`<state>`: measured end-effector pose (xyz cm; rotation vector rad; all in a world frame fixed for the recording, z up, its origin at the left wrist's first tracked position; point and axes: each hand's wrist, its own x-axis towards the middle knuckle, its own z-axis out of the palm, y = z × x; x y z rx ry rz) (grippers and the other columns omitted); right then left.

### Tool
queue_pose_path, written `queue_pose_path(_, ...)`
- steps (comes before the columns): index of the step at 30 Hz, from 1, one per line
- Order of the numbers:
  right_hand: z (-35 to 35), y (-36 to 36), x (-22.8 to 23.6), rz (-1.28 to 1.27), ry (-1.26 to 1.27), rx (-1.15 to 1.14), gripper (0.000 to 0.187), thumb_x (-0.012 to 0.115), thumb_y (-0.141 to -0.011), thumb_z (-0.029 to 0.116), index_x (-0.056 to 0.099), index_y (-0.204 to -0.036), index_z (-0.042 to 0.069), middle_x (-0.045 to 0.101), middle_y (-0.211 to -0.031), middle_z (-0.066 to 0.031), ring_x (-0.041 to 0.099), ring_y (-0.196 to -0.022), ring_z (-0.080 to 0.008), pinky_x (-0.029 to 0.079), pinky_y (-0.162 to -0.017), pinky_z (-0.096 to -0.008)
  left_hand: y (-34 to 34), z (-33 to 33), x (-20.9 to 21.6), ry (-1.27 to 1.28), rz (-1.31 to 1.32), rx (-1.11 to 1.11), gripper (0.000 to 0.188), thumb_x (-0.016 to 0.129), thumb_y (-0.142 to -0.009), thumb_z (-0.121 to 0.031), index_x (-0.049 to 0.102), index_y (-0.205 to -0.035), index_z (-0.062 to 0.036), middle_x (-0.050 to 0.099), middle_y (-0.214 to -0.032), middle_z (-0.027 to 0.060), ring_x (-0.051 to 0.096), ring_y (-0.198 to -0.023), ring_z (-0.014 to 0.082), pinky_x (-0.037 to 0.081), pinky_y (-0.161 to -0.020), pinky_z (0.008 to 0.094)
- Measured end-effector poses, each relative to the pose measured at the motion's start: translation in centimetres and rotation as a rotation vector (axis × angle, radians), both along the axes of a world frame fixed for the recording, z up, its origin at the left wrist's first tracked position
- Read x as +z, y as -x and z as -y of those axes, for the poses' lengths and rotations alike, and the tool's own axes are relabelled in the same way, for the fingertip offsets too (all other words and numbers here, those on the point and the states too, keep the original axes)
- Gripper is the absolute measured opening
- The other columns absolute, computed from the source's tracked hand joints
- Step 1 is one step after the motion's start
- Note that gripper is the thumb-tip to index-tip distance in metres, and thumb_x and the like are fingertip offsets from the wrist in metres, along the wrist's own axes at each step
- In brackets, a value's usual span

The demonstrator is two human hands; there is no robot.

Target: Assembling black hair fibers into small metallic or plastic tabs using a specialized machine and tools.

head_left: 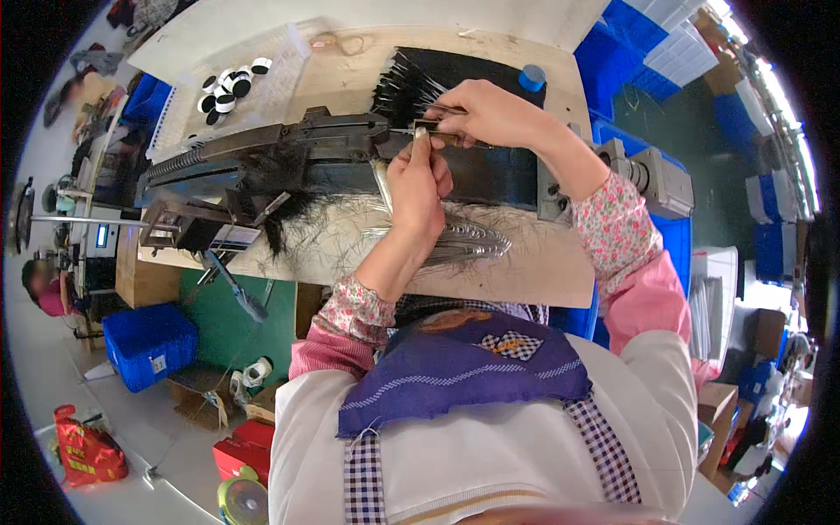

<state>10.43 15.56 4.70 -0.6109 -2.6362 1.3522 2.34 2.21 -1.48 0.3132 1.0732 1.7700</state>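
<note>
Looks, as a judgement, to be in the middle of the work, with one piece in the fingers and not yet finished. Pinching, with thumb and forefinger of the left hand [416, 188], what seems the end of a thin wire [400, 130], just beside the tip of the dark machine [341, 131]. Pinching, with the bent fingers of the right hand [490, 112], near the left thumb, what appears to be a dark strip [449, 109]; cannot tell its exact kind.

As for done and remaining: see, on the black mat [472, 66] beyond the hands, many thin stems [411, 83]. Perhaps finished, perhaps waiting; cannot tell. Count as material probably remaining the silver wires [477, 241], lying in a loose bundle on the bench [525, 284], near the left wrist. Take the scattered bristles [280, 227] as probable sign of much work already done. Notice also black-and-white caps [226, 102] in the clear tray [280, 83], well apart from the hands.

Regarding writing: can find printed marks on the red bag [87, 446], and a small label [158, 362] on the blue box [149, 346]. Cannot recognize any brand with certainty.
</note>
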Motion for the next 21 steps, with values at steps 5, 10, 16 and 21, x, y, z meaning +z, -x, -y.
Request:
queue_pose_path(5,-0.2,-0.1,-0.6,0.11,0.071,0.019,0.021,0.058,-0.089,0.009,0.062,-0.096,-0.01,0.065,-0.074,-0.0093,0.061,-0.062,-0.0111,0.051,-0.059,-0.0276,0.1,0.2,-0.7,-0.013,0.05,0.005,0.023,0.045,-0.1,-0.024,0.052,-0.084,-0.0083,0.031,-0.053,-0.0039,0.025,-0.043,0.0086,0.023,-0.043,0.0255)
queue_pose_path(10,-0.8,-0.5,-0.1,0.082,0.155,0.008,0.022,0.059,-0.089,0.01,0.062,-0.098,-0.01,0.066,-0.076,-0.0129,0.066,-0.064,-0.0168,0.052,-0.058,-0.0289,0.1,0.2,-0.7,-0.006,0.096,-0.026,0.023,0.047,-0.099,-0.026,0.052,-0.085,-0.0083,0.031,-0.053,-0.0034,0.026,-0.042,0.0087,0.024,-0.043,0.0248)
queue_pose_path(16,-2.3,0.0,-0.1,0.163,0.52,-0.035,0.03,0.057,-0.093,0.012,0.056,-0.117,-0.006,0.064,-0.082,-0.0103,0.064,-0.063,-0.0164,0.054,-0.06,-0.0285,0.2,0.3,-1.5,-0.005,0.059,-0.189,0.038,0.041,-0.1,-0.044,0.051,-0.096,-0.0073,0.05,-0.071,0.0036,0.052,-0.064,0.0159,0.044,-0.06,0.0306)
queue_pose_path(21,-1.0,0.5,2.2,0.244,0.147,0.071,0.038,0.056,-0.094,0.02,0.053,-0.129,0.005,0.062,-0.086,-0.0114,0.064,-0.072,-0.018,0.051,-0.066,-0.0306,0.1,0.3,0.0,-0.268,0.416,-0.227,0.072,0.035,-0.094,-0.06,0.036,-0.131,0.0015,0.043,-0.132,0.0175,0.037,-0.13,0.0282,0.03,-0.111,0.0424)
